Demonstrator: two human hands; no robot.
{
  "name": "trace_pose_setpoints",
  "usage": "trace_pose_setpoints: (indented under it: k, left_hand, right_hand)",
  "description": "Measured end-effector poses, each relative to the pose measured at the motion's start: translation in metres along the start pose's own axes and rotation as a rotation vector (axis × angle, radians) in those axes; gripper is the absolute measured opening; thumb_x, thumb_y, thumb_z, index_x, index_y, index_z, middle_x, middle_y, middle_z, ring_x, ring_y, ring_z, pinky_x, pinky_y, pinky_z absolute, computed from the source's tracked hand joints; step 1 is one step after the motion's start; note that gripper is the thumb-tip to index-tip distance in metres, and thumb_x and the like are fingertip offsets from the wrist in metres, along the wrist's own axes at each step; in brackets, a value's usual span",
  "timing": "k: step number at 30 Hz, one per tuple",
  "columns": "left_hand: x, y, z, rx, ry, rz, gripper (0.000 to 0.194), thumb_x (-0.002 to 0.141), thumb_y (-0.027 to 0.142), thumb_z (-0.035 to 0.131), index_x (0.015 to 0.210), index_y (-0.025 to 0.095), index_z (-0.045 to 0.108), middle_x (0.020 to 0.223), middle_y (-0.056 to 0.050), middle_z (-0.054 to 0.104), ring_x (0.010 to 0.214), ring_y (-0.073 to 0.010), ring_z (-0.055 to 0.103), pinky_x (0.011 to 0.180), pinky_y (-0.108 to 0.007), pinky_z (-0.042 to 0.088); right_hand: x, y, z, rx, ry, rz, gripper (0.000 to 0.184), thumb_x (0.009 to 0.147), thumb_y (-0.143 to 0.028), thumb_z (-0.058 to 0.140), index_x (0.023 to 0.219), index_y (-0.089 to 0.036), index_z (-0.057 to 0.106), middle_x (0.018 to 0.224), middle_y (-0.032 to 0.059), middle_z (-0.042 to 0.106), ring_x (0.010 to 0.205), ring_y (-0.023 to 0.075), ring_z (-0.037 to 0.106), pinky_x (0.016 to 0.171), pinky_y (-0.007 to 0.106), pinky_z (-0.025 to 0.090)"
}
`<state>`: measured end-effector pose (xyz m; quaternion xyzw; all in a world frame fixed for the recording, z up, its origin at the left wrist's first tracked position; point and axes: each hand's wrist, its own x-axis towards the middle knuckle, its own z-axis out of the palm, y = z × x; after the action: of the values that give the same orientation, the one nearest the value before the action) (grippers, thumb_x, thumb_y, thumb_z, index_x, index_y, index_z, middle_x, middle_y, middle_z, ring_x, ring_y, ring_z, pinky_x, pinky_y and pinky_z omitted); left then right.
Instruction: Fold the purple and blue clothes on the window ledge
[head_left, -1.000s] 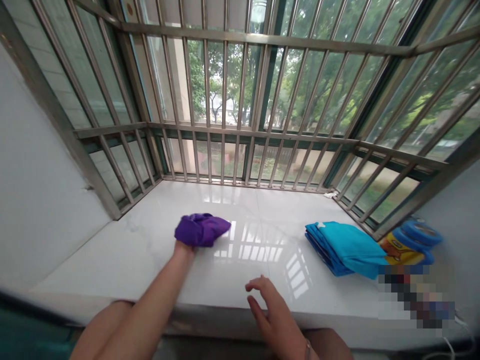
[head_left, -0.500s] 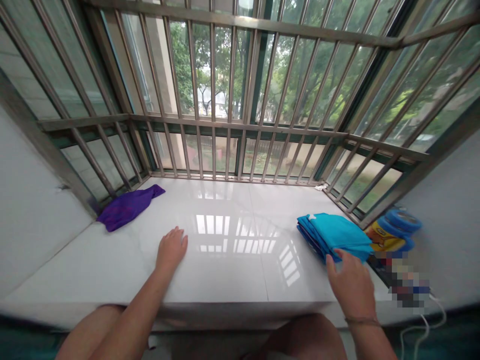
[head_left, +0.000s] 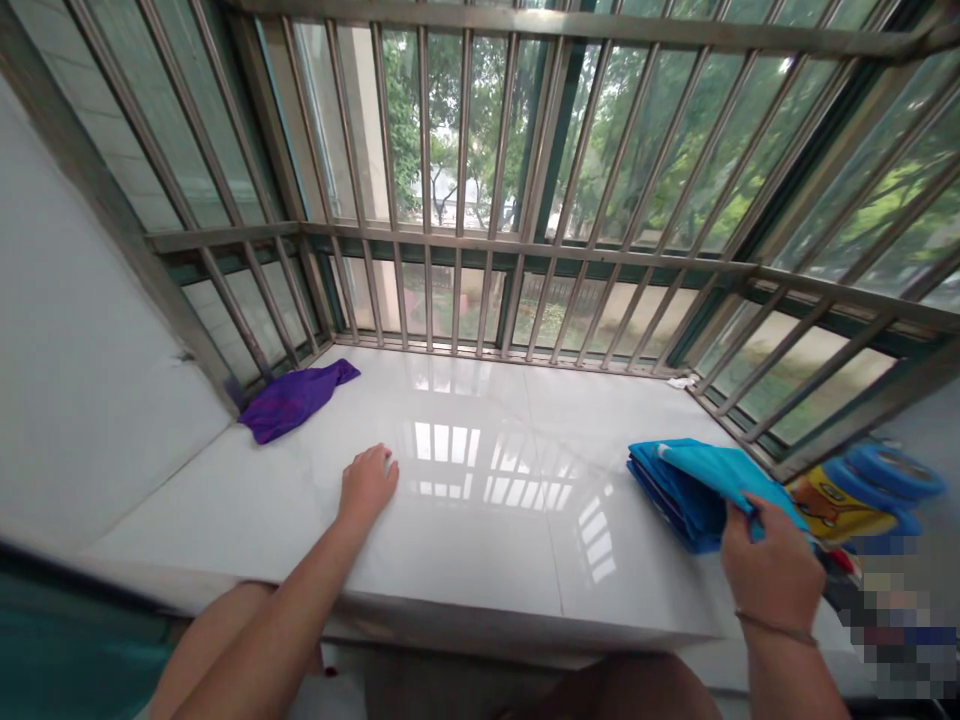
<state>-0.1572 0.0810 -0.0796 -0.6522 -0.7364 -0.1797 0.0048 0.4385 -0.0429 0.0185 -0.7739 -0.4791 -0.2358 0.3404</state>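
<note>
At the near right edge of a folded blue cloth pile (head_left: 679, 490), my right hand (head_left: 776, 565) pinches the bright blue top cloth (head_left: 720, 465) and holds its edge raised. Darker blue layers show in the gap beneath it. My left hand (head_left: 369, 485) rests on the white ledge (head_left: 480, 560), holding nothing, with its fingers loosely bent and the thumb a little apart. Beyond it to the left lies a crumpled purple cloth (head_left: 296, 402) against the window corner.
Metal bars (head_left: 457, 290) close off the window on three sides. Right of the blue pile stands a blue and yellow container (head_left: 847, 495), with a blurred-out patch below it. A small white scrap (head_left: 681, 382) lies in the far right corner. My knees are under the ledge's front edge.
My right hand has taken hold of the top blue cloth and lifted its near edge. The view has turned slightly to the left. My left hand stays on the ledge.
</note>
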Motion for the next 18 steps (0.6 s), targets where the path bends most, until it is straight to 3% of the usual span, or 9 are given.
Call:
trace_pose_setpoints:
  k: [3, 5, 8, 10, 11, 13, 15, 18]
  left_hand:
    - [-0.002, 0.003, 0.0, 0.023, 0.026, 0.038, 0.032, 0.102, 0.036, 0.05, 0.119, 0.018, 0.07, 0.136, -0.016, 0.072, 0.128, -0.0327, 0.065, 0.11, -0.046, 0.05]
    - [-0.005, 0.008, 0.001, 0.01, 0.052, 0.055, 0.031, 0.102, 0.034, 0.048, 0.115, 0.017, 0.07, 0.127, -0.016, 0.074, 0.121, -0.0322, 0.068, 0.108, -0.045, 0.051]
    - [-0.016, 0.021, 0.004, -0.112, 0.077, 0.014, 0.034, 0.104, 0.04, 0.047, 0.111, 0.018, 0.071, 0.115, -0.015, 0.077, 0.114, -0.0327, 0.07, 0.106, -0.046, 0.053]
    - [-0.029, 0.03, 0.006, -0.289, 0.03, 0.014, 0.037, 0.105, 0.049, 0.048, 0.112, 0.02, 0.071, 0.113, -0.013, 0.079, 0.112, -0.031, 0.072, 0.105, -0.044, 0.055]
    - [-0.035, 0.035, 0.007, -0.386, -0.013, 0.048, 0.039, 0.104, 0.052, 0.05, 0.114, 0.021, 0.071, 0.114, -0.011, 0.079, 0.111, -0.0292, 0.073, 0.104, -0.043, 0.056]
    - [-0.047, 0.042, 0.008, -0.525, -0.089, 0.164, 0.04, 0.102, 0.054, 0.056, 0.123, 0.023, 0.07, 0.122, -0.009, 0.079, 0.114, -0.026, 0.074, 0.105, -0.04, 0.056]
    - [-0.054, 0.05, 0.009, -0.548, -0.106, 0.261, 0.045, 0.099, 0.053, 0.064, 0.133, 0.024, 0.068, 0.128, -0.009, 0.078, 0.117, -0.026, 0.073, 0.108, -0.041, 0.054]
    - [-0.054, 0.067, 0.01, -0.466, -0.055, 0.234, 0.04, 0.1, 0.053, 0.065, 0.125, 0.023, 0.073, 0.121, -0.01, 0.079, 0.113, -0.028, 0.072, 0.106, -0.044, 0.053]
  right_hand:
    - [-0.015, -0.047, -0.005, 0.2, 0.12, -0.13, 0.045, 0.106, -0.045, 0.045, 0.121, -0.01, 0.069, 0.114, 0.0226, 0.072, 0.11, 0.0358, 0.067, 0.099, 0.049, 0.051]
    - [-0.036, -0.094, 0.002, 0.34, 0.028, -0.249, 0.035, 0.107, -0.041, 0.047, 0.118, -0.015, 0.068, 0.118, 0.02, 0.071, 0.117, 0.0338, 0.065, 0.107, 0.05, 0.049]
    - [-0.079, -0.169, 0.026, 0.504, -0.243, -0.433, 0.027, 0.106, -0.028, 0.045, 0.115, -0.019, 0.069, 0.12, 0.0152, 0.072, 0.114, 0.0296, 0.065, 0.104, 0.047, 0.051]
    - [-0.11, -0.21, 0.041, 0.567, -0.559, -0.596, 0.023, 0.103, -0.019, 0.049, 0.114, -0.022, 0.07, 0.12, 0.01, 0.073, 0.115, 0.027, 0.065, 0.106, 0.046, 0.051]
    - [-0.124, -0.226, 0.045, 0.58, -0.673, -0.682, 0.023, 0.102, -0.018, 0.053, 0.117, -0.024, 0.07, 0.127, 0.008, 0.073, 0.124, 0.0275, 0.063, 0.115, 0.051, 0.045]
    - [-0.147, -0.246, 0.05, 0.599, -0.808, -0.766, 0.027, 0.102, -0.023, 0.062, 0.128, -0.027, 0.068, 0.138, 0.0063, 0.071, 0.14, 0.0292, 0.056, 0.129, 0.062, 0.026]
    - [-0.159, -0.254, 0.049, 0.626, -0.841, -0.759, 0.035, 0.103, -0.03, 0.066, 0.138, -0.028, 0.063, 0.143, 0.0075, 0.069, 0.148, 0.0298, 0.05, 0.131, 0.069, 0.01]
    - [-0.159, -0.252, 0.046, 0.662, -0.85, -0.744, 0.031, 0.105, -0.028, 0.062, 0.136, -0.027, 0.064, 0.138, 0.0078, 0.072, 0.142, 0.0268, 0.056, 0.133, 0.066, 0.011]
